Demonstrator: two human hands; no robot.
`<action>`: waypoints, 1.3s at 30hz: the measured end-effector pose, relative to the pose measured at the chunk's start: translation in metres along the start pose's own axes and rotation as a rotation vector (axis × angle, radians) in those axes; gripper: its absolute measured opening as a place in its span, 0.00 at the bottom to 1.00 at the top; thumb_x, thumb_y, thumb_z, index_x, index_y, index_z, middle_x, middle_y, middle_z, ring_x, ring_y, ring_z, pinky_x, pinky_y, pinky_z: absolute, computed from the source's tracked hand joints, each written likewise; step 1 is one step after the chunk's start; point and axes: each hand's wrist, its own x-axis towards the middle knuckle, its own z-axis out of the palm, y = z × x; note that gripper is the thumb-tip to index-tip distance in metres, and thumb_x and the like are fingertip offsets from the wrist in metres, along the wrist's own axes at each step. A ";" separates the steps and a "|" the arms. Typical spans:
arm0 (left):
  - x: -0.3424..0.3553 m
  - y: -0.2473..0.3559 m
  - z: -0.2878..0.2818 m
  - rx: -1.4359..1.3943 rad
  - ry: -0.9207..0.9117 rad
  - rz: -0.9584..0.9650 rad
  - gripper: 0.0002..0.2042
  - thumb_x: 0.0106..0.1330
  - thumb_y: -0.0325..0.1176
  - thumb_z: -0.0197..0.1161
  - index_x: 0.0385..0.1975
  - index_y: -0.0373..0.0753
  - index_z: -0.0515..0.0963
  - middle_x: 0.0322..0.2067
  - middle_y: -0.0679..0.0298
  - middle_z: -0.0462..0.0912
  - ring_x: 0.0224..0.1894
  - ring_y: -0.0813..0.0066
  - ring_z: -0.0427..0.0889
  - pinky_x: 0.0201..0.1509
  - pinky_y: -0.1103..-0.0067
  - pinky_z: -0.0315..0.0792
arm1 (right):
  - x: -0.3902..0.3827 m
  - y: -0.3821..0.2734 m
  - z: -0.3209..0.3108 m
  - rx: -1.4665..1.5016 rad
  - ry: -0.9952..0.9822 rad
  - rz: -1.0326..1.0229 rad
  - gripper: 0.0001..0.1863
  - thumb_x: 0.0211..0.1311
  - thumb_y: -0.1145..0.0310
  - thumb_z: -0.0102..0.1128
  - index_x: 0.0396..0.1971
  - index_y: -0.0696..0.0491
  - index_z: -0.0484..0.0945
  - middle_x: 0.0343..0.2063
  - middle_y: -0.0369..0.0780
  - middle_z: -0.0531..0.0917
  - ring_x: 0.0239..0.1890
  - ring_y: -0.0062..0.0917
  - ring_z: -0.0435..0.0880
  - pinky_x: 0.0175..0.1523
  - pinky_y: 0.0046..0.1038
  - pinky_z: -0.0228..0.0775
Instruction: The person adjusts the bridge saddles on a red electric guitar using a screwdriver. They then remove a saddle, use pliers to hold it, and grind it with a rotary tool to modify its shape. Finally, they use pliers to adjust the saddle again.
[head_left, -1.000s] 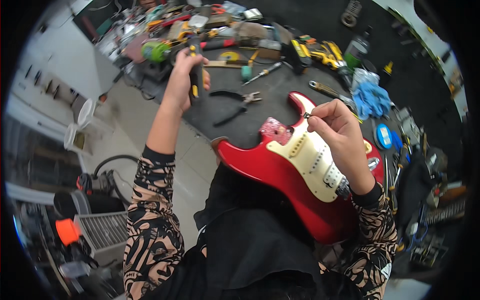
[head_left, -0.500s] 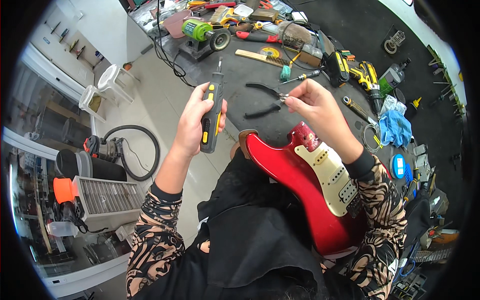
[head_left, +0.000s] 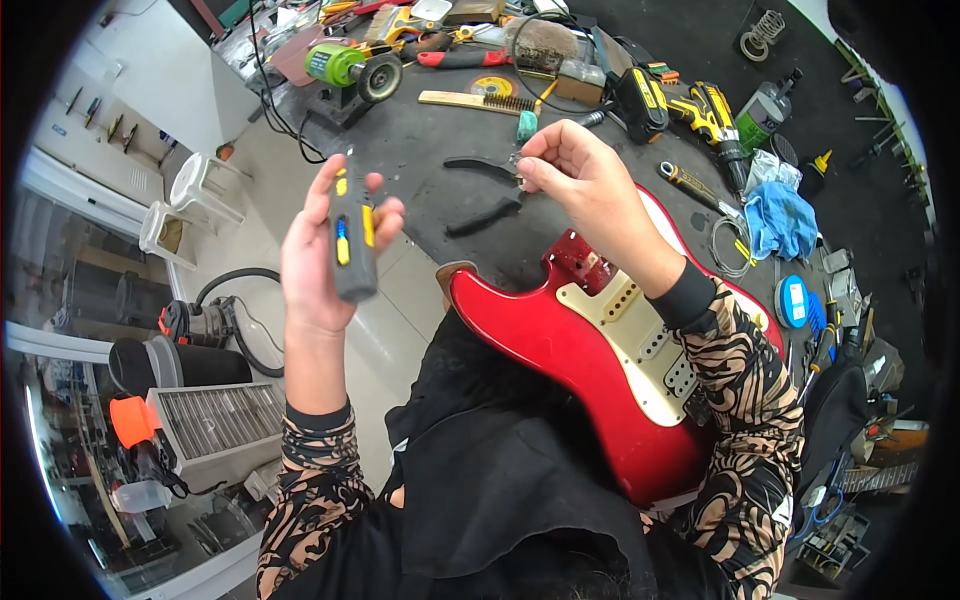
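My left hand (head_left: 310, 250) holds a grey-and-yellow cordless screwdriver (head_left: 355, 276) upright in a loosened grip, with a small blue light showing on it. My right hand (head_left: 572, 185) has its thumb and forefinger pinched on something small that I cannot make out, over the black-handled pliers (head_left: 480, 218) lying open on the dark bench. Below that hand, a red electric guitar body (head_left: 515, 326) with a cream pickguard (head_left: 618, 350) rests between my dark-clothed lap and the bench edge. My right forearm crosses above it, hiding part of the pickguard.
The bench (head_left: 420, 170) carries a green grinder (head_left: 330, 64), wire brush (head_left: 476, 101), yellow drill (head_left: 700, 115), ratchet (head_left: 690, 185), blue cloth (head_left: 780, 220) and tangled cables. White plastic stools (head_left: 200, 185), a vacuum (head_left: 190, 320) and a slatted grey unit (head_left: 215, 410) stand left.
From a second ago, my right hand has moved from above the pickguard forward and left to the pliers. My left hand has come lower and back, tilting the screwdriver; its blue light now shows.
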 end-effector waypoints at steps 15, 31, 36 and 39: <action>0.005 -0.025 0.003 0.350 -0.044 0.389 0.50 0.65 0.50 0.81 0.81 0.42 0.55 0.46 0.65 0.75 0.41 0.77 0.80 0.48 0.68 0.87 | -0.004 -0.003 0.003 -0.036 0.072 -0.022 0.08 0.77 0.73 0.65 0.49 0.62 0.82 0.44 0.38 0.88 0.46 0.19 0.86 0.55 0.24 0.80; 0.003 -0.113 0.049 0.905 -0.158 0.647 0.23 0.76 0.32 0.63 0.64 0.38 0.60 0.46 0.45 0.86 0.44 0.54 0.92 0.73 0.45 0.75 | -0.017 -0.005 0.012 -0.223 0.147 -0.010 0.08 0.72 0.71 0.67 0.41 0.61 0.80 0.36 0.40 0.88 0.36 0.20 0.86 0.42 0.26 0.79; 0.004 -0.114 0.046 0.936 -0.150 0.596 0.24 0.76 0.31 0.64 0.64 0.37 0.60 0.47 0.44 0.87 0.46 0.53 0.92 0.72 0.47 0.76 | -0.017 -0.003 0.014 -0.252 0.132 -0.024 0.09 0.70 0.71 0.68 0.38 0.62 0.81 0.33 0.42 0.88 0.33 0.23 0.87 0.38 0.28 0.79; 0.005 -0.115 0.043 0.919 -0.156 0.581 0.25 0.75 0.31 0.65 0.65 0.37 0.60 0.47 0.45 0.87 0.48 0.52 0.92 0.69 0.49 0.80 | -0.017 0.002 0.015 -0.264 0.164 -0.122 0.08 0.68 0.72 0.67 0.36 0.62 0.81 0.32 0.44 0.89 0.32 0.26 0.88 0.38 0.29 0.80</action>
